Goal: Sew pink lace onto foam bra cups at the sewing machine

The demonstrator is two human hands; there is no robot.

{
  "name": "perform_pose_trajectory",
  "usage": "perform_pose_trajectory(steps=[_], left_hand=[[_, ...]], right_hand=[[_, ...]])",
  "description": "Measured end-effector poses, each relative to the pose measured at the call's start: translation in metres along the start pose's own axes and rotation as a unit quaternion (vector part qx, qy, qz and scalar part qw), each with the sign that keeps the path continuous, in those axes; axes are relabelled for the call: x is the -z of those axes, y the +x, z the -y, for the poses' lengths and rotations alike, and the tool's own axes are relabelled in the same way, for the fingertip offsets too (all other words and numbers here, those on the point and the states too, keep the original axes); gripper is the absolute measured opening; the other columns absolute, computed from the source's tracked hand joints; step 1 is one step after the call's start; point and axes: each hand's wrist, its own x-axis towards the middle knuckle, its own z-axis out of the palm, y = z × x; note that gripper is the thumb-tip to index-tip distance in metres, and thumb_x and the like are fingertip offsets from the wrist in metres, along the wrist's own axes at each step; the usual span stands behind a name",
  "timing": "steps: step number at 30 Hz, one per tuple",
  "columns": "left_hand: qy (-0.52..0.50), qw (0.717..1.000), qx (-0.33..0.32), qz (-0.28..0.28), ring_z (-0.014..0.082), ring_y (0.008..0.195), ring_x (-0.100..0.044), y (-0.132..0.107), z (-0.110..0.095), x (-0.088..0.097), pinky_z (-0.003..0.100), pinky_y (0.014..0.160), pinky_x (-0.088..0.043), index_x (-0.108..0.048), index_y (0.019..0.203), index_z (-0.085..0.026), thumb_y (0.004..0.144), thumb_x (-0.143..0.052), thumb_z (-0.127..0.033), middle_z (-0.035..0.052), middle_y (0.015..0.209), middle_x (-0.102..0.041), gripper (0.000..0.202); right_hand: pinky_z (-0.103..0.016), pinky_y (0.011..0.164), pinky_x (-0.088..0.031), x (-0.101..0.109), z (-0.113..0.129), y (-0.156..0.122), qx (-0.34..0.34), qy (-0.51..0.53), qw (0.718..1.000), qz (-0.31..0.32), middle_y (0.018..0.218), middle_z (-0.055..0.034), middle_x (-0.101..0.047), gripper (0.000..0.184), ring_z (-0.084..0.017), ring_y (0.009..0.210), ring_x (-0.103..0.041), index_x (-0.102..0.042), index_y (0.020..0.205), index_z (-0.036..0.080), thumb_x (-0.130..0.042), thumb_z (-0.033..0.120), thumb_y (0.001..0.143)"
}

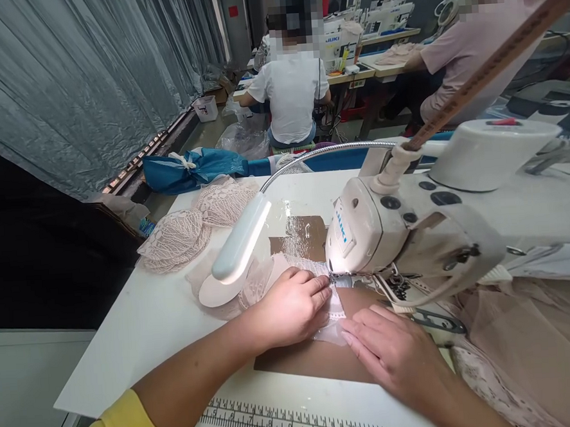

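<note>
The only view comes from a camera worn on the person's head. It faces forward and tilts down over the white sewing table (142, 325). It sits close above the work: the left hand (291, 306) and right hand (394, 352) fill the lower middle, with the forearms entering from the bottom edge. The Juki sewing machine (411, 231) looms near the lens, right of centre. The top of the frame reaches across the room to a seated person in a white shirt (291, 91). Straight lines bow outward near the borders.
</note>
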Motion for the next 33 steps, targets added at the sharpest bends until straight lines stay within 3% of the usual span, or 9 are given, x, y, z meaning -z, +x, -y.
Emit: perform_pose_trajectory(steps=[8, 14, 22, 33], left_hand=[[0.017, 1.000, -0.013, -0.017, 0.0227, 0.094, -0.053, 0.003, 0.009, -0.002, 0.040, 0.088, -0.040, -0.059, 0.117, -0.011, 0.096, -0.037, -0.024, 0.0125, 0.115, -0.062, 0.033], [0.047, 0.998, -0.041, -0.006, 0.0221, 0.093, -0.053, 0.001, 0.004, -0.004, 0.040, 0.088, -0.038, -0.059, 0.116, -0.010, 0.091, -0.043, -0.015, 0.0121, 0.118, -0.061, 0.030], [0.034, 0.999, -0.022, 0.007, 0.0232, 0.097, -0.051, 0.001, 0.008, -0.005, 0.039, 0.090, -0.036, -0.058, 0.120, -0.010, 0.089, -0.046, -0.015, 0.0104, 0.124, -0.059, 0.034], [0.008, 0.999, 0.034, -0.032, 0.0258, 0.107, -0.051, 0.006, 0.025, -0.014, 0.041, 0.093, -0.037, -0.057, 0.120, -0.013, 0.084, -0.049, -0.013, 0.0114, 0.131, -0.055, 0.038]], right_hand=[[-0.028, 0.063, -0.035, -0.002, -0.001, 0.003, 0.007, -0.034, 0.999, -0.011, 0.068, -0.0022, -0.060, 0.020, -0.015, 0.064, -0.049, -0.067, 0.094, 0.015, -0.048, 0.015, 0.091], [-0.028, 0.063, -0.037, -0.001, -0.001, 0.003, 0.024, -0.056, 0.998, -0.019, 0.067, -0.0027, -0.059, 0.023, -0.016, 0.064, -0.050, -0.068, 0.100, 0.014, -0.047, 0.015, 0.091], [-0.027, 0.066, -0.040, -0.005, -0.005, 0.003, 0.026, -0.078, 0.997, -0.008, 0.070, -0.0031, -0.062, 0.026, -0.015, 0.063, -0.054, -0.068, 0.104, 0.013, -0.045, 0.017, 0.092], [-0.028, 0.058, -0.044, -0.012, -0.004, 0.016, -0.016, -0.125, 0.992, -0.013, 0.076, -0.0048, -0.068, 0.036, -0.015, 0.064, -0.059, -0.070, 0.106, 0.012, -0.038, 0.025, 0.096]])
